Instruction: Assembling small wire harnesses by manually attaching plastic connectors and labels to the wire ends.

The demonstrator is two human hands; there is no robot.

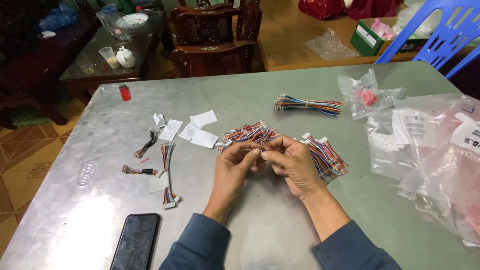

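Left hand (235, 162) and right hand (292, 160) pinch one small multicoloured wire harness (264, 146) between fingertips above the metal table (260, 220); a steady, close grip suits it.

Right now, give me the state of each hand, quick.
Left hand: closed, fingers pinching a multicoloured wire cable.
Right hand: closed, fingers pinching the same cable.

Left hand (236, 162) and right hand (291, 161) pinch a coloured ribbon cable (264, 145) above the metal table (250, 95)
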